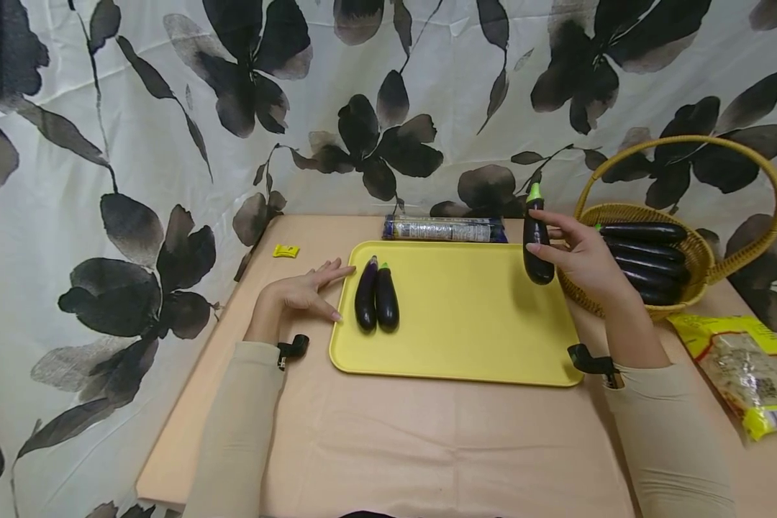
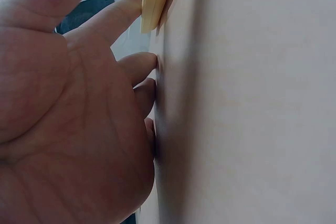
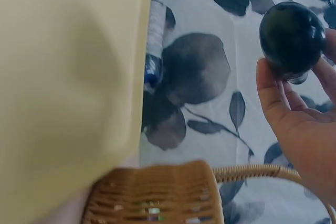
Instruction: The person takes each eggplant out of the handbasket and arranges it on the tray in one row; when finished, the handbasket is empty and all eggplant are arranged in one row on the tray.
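My right hand (image 1: 579,252) pinches a dark eggplant (image 1: 536,244) with a green stem over the right end of a yellow tray (image 1: 466,316). The right wrist view shows that eggplant (image 3: 292,38) end-on, its rounded bottom toward the camera. Two more eggplants (image 1: 365,295) lie side by side on the tray's left part. At the tray's left edge, my left hand (image 1: 304,291) has its fingers spread, with thumb and index finger touching the rim. Its other fingers rest on the table in the left wrist view. Several eggplants (image 1: 647,262) fill a wicker basket (image 1: 702,252) beside my right hand.
Behind the tray lies a plastic-wrapped roll (image 1: 445,229). A small yellow packet (image 1: 285,251) sits at the table's back left. A yellow and clear bag (image 1: 744,374) lies at the right, before the basket. Floral fabric (image 1: 466,93) hangs behind the table.
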Available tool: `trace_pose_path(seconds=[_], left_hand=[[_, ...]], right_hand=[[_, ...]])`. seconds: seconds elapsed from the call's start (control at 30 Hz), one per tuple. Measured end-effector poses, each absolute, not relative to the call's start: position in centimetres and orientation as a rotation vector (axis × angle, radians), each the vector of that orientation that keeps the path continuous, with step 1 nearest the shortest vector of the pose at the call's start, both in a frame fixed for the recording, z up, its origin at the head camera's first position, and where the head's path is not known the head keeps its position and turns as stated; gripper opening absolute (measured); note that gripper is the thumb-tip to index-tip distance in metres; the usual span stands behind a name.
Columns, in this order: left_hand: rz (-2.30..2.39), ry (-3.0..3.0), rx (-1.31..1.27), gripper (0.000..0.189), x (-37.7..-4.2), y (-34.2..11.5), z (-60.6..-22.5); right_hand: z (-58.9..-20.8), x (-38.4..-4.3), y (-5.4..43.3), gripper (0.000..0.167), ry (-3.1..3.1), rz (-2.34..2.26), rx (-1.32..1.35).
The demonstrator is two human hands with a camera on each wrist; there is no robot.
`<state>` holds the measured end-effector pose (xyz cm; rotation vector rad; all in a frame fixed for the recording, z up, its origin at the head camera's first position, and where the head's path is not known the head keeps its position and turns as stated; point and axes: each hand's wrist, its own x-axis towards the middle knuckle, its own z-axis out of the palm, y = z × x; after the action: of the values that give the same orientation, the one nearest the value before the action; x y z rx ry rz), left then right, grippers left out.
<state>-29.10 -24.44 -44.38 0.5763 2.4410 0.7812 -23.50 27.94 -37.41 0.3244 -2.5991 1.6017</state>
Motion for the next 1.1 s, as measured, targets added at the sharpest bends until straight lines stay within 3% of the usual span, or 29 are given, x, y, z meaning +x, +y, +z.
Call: trace_pose_path(seconds=[0.67, 1.1], left_hand=[[0.794, 2.433, 0.538, 0.118, -29.3, -24.6, -44.6], [0.792, 2.431, 0.564, 0.117, -29.2, -24.6, -44.6]], right_hand=[[-39.7, -24.8, 21.9, 0.059, -2.699, 1.771, 0.534], [-41.2, -26.2, 17.8, 0.064, -2.853, 1.606, 0.728]])
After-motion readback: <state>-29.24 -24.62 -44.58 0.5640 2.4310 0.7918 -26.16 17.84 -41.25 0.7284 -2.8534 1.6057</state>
